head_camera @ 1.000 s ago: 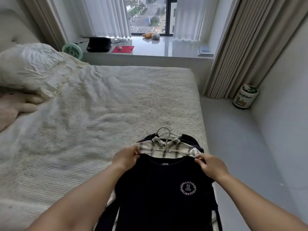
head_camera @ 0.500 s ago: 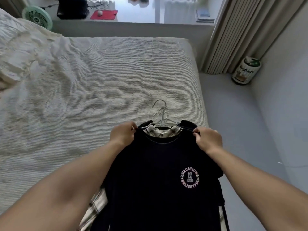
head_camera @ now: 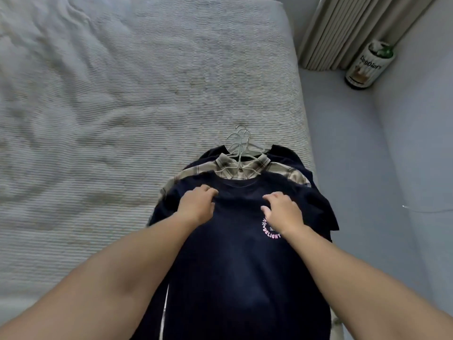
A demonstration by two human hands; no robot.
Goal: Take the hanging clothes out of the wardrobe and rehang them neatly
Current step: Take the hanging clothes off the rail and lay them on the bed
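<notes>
Head view: the clothes are out of the wardrobe, which is nowhere in the frame — they lie stacked on the bed [head_camera: 147,94], at its right edge in the lower middle of the picture, hooks pointing toward the top. So the taking-out looks done, while the neat rehanging looks still to come: every piece is on a hanger, but none is back on a rail.

The left hand [head_camera: 196,207] rests on the chest of the top navy T-shirt [head_camera: 235,266], fingers curled down onto the cloth. Whether it pinches a fold I cannot tell. The right hand [head_camera: 282,209] lies just right of it, above the pink round print, fingers bent and spread a little; it appears to press or smooth and does not plainly grip.

Counted — three garments show: the top navy T-shirt, a plaid shirt [head_camera: 277,169] under it, and a dark top [head_camera: 284,153] lowest. The hangers [head_camera: 239,143] overlap; about three pale hooks, though the exact number is hard to make out. Two hands. In the upper right stand a curtain [head_camera: 343,28] and one can [head_camera: 367,65] on the floor.
</notes>
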